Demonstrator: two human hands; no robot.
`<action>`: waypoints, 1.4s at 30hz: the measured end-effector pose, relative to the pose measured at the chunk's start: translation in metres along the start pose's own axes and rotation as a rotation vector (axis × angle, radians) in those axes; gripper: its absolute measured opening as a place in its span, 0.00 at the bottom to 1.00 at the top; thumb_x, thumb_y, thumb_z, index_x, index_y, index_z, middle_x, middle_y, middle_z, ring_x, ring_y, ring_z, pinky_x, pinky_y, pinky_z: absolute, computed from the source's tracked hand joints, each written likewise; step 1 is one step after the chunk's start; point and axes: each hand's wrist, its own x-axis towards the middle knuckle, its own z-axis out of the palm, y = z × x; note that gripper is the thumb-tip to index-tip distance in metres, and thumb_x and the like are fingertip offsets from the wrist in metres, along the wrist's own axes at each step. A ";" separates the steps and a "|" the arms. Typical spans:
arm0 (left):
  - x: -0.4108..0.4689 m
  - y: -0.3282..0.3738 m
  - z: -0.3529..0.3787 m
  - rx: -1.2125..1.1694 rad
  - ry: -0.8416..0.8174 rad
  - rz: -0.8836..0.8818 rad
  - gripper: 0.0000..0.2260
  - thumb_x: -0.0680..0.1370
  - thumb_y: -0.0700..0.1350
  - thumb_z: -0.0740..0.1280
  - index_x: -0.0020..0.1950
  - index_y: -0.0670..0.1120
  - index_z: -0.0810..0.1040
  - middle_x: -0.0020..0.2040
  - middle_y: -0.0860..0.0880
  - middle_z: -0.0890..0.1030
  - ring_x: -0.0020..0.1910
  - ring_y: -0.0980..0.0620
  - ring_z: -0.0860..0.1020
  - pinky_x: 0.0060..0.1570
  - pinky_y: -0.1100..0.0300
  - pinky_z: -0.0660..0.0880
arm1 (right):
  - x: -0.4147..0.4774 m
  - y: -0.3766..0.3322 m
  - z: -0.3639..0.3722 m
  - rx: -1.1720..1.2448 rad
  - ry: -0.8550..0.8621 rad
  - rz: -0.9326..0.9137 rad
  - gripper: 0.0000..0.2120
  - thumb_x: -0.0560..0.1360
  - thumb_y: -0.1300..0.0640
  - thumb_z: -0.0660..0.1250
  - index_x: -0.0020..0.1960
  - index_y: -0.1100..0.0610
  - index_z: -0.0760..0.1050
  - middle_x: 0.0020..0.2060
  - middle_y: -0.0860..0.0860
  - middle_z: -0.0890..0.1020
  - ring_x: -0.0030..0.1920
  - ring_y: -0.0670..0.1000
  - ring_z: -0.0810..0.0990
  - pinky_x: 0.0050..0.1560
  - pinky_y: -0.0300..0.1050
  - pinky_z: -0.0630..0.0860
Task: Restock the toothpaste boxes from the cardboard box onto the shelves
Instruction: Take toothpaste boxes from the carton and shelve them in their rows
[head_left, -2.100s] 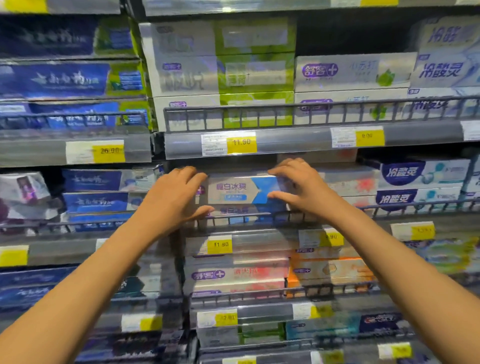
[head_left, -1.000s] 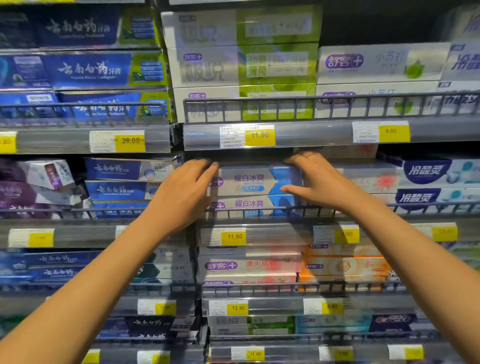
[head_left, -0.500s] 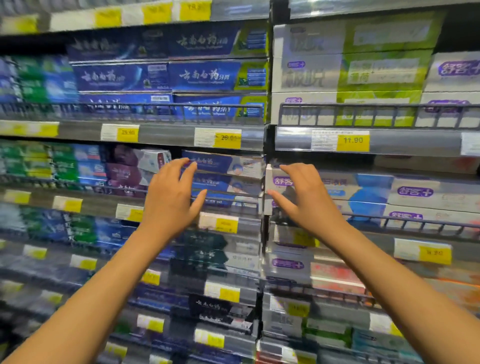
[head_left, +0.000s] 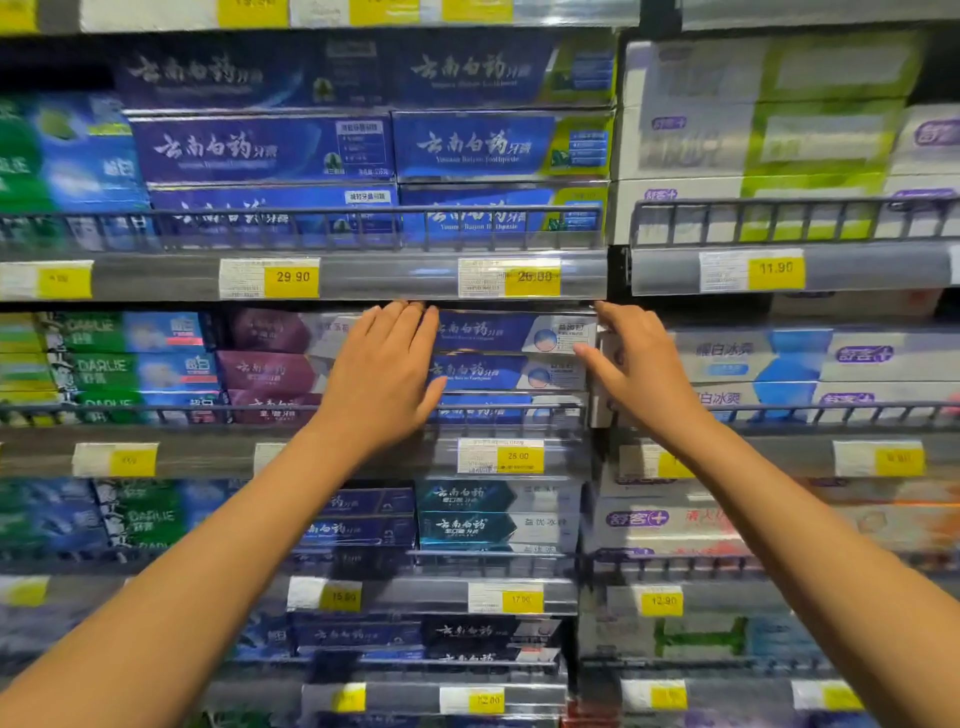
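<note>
Toothpaste boxes (head_left: 506, 358): blue stack on mid shelf (head_left: 197, 457), behind wire rail (head_left: 519, 408). Left hand (head_left: 384, 374) flat at stack's left end, right hand (head_left: 641, 371) at right end. Both grips wide, fingers straight, holding nothing. To square stack: press ends inward evenly, keep faces flush with rail, avoid nudging purple neighbours (head_left: 270, 369). Cardboard box out of view.

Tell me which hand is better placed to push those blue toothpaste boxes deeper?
Probably the left hand: its open palm lies flat across the left end of the blue boxes. The right hand sits beside their right end, only its thumb near them.
</note>
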 end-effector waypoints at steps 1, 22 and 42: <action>0.003 -0.001 0.000 0.010 -0.002 0.004 0.29 0.73 0.53 0.66 0.66 0.33 0.70 0.59 0.35 0.77 0.59 0.35 0.74 0.61 0.43 0.70 | 0.000 -0.001 -0.001 0.007 0.002 -0.001 0.24 0.76 0.54 0.66 0.68 0.63 0.67 0.59 0.59 0.76 0.62 0.58 0.71 0.61 0.46 0.66; 0.008 -0.010 0.004 0.066 0.000 0.038 0.27 0.73 0.54 0.65 0.64 0.36 0.71 0.58 0.38 0.77 0.57 0.37 0.74 0.60 0.44 0.68 | 0.014 0.011 0.002 -0.101 -0.054 -0.112 0.19 0.75 0.59 0.68 0.63 0.64 0.71 0.55 0.61 0.78 0.57 0.61 0.74 0.57 0.50 0.68; 0.006 -0.007 0.005 0.084 -0.045 0.006 0.27 0.72 0.53 0.68 0.64 0.37 0.72 0.60 0.37 0.77 0.59 0.37 0.74 0.63 0.41 0.67 | 0.016 0.014 0.002 -0.070 -0.066 -0.115 0.19 0.75 0.58 0.67 0.64 0.63 0.70 0.55 0.59 0.77 0.59 0.59 0.72 0.58 0.47 0.67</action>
